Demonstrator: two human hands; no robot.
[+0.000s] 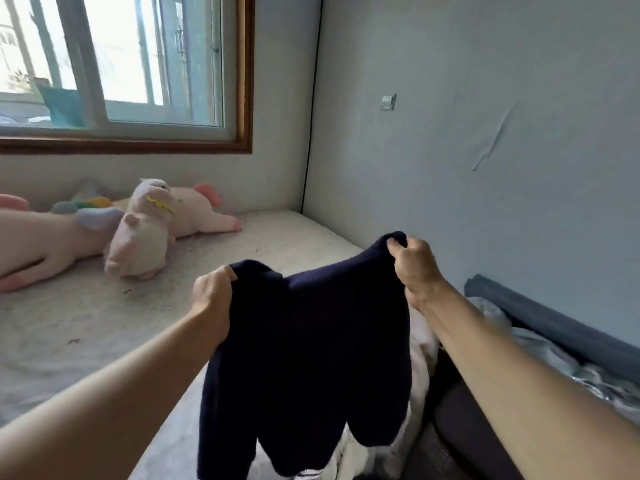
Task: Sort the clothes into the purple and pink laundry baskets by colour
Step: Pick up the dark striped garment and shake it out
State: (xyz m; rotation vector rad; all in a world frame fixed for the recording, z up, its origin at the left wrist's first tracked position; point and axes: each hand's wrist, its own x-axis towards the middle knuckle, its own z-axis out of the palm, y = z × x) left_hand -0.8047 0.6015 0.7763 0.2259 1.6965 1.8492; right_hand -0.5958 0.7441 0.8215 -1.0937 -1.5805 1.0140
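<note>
**Dark garment held up by both hands over bed**

Head view. Nearest the camera, the two forearms are extended forward, with a navy garment (pixel 311 341) hung between them above the bed (pixel 86 323). It is held clear of the mattress; its lower part droops in two lobes toward the bottom edge of the frame.

Handling, judged: soft, limp knit, light to moderate in weight, not slippery, not fragile. No shape is kept unsupported, so it is best taken at the top edge or shoulders, as now, or bunched for dropping.

Left hand (pixel 213 299): fingers curled, top left corner of the fabric pinched. Right hand (pixel 415 268): fingers closed round the top right corner, held higher than the left.

Neither basket is in view. Pale cloth (pixel 420 344) is partly seen behind the garment.
</note>
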